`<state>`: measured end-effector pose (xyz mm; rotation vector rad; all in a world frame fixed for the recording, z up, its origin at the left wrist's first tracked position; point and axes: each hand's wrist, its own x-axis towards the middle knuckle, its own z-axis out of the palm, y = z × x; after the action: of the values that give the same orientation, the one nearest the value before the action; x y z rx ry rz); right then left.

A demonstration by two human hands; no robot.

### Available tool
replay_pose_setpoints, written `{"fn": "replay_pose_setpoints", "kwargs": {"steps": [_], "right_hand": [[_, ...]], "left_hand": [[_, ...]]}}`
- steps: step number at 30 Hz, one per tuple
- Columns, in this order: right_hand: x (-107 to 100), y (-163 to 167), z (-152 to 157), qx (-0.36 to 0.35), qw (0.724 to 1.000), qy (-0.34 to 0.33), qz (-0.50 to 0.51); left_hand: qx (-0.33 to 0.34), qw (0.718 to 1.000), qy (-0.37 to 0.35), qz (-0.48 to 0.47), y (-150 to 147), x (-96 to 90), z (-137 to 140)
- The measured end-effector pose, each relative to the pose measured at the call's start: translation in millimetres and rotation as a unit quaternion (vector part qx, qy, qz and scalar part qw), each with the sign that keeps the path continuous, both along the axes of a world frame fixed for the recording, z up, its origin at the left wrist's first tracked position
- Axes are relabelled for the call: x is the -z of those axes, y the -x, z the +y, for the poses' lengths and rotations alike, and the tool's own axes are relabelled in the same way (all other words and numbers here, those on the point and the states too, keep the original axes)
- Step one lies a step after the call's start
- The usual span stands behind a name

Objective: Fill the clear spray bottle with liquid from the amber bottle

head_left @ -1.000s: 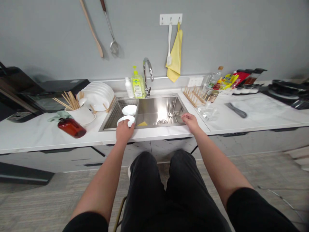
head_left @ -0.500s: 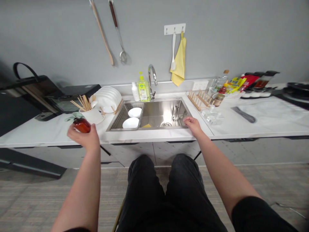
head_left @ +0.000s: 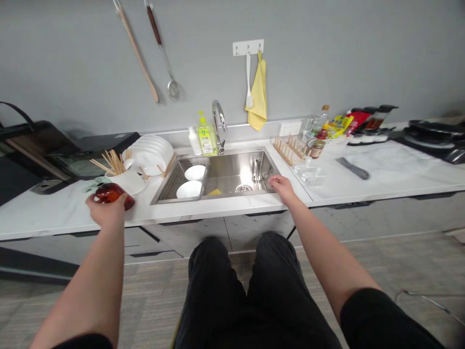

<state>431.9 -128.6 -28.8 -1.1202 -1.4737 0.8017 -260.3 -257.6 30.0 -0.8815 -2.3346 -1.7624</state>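
Observation:
My left hand [head_left: 108, 211] is closed around a red-brown see-through bottle [head_left: 112, 193] above the left counter. The bottle is tilted well over, its wider end toward the right. Just behind it stands a white pot [head_left: 132, 183] with wooden chopsticks [head_left: 115, 164] in it. A pale green leaf-like piece [head_left: 95, 184] shows behind the bottle. My right hand [head_left: 284, 188] is at the front right corner of the steel sink [head_left: 232, 169], fingers curled together; what they hold, if anything, I cannot make out.
White bowls [head_left: 189, 189] sit in a wire basket at the sink's left. White plates [head_left: 154, 148] stand in a rack behind the pot. Soap bottles [head_left: 206, 138] and the faucet [head_left: 218, 121] are behind the sink. Clear glass pieces [head_left: 310, 173] and a dark grey utensil [head_left: 352, 167] lie to the right.
My left hand has lowered with the bottle toward the counter, and the bottle has tipped over further. The view has shifted; my right hand stays at the sink's corner.

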Motion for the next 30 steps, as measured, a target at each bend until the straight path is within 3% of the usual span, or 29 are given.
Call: {"fn": "replay_pose_setpoints", "kwargs": {"steps": [3,5,7,10,12,14,17,20,22,24,27,30], "right_hand": [[0.8,1.3,2.0,0.012,1.000,0.007,0.012],[0.3,2.9,0.9,0.012,1.000,0.007,0.010],[-1.3,6.3,-5.7,0.012,1.000,0.004,0.002],[-5.8,18.6,-30.9,-0.001,1.000,-0.022,-0.017],[-9.8,32.3,-55.5,-0.057,0.995,-0.067,-0.040],[-14.5,48.1,-80.6,-0.129,0.986,-0.095,-0.050],[-21.9,66.8,-108.5,-0.170,0.979,-0.099,-0.044],[-27.1,66.0,-118.2,-0.162,0.981,-0.094,-0.057],[-28.5,49.9,-114.7,-0.125,0.985,-0.094,-0.068],[-28.6,21.6,-104.5,-0.059,0.992,-0.087,-0.068],[-24.8,-33.4,-82.4,0.088,0.992,-0.072,-0.057],[-12.9,-80.9,-62.8,0.241,0.968,-0.048,-0.060]], "left_hand": [[0.076,0.993,-0.086,0.027,-46.3,-6.8,5.7],[0.185,0.974,-0.132,0.027,-95.7,-3.5,15.4],[0.282,0.951,-0.130,0.008,-154.5,5.5,25.9],[0.431,0.894,-0.109,-0.046,-245.5,19.5,33.0],[0.507,0.855,-0.086,-0.060,-298.9,24.5,29.9],[0.569,0.818,-0.063,-0.059,-341.9,27.0,23.2],[0.637,0.769,-0.049,-0.035,-383.8,30.5,14.3],[0.682,0.730,-0.041,-0.001,-393.4,34.8,13.0],[0.688,0.723,-0.024,0.058,-378.1,36.4,17.7],[0.646,0.749,0.007,0.146,-346.0,36.9,26.3],[0.494,0.821,0.078,0.274,-282.2,39.9,41.9],[0.388,0.838,0.156,0.349,-231.2,49.0,54.0]]}}
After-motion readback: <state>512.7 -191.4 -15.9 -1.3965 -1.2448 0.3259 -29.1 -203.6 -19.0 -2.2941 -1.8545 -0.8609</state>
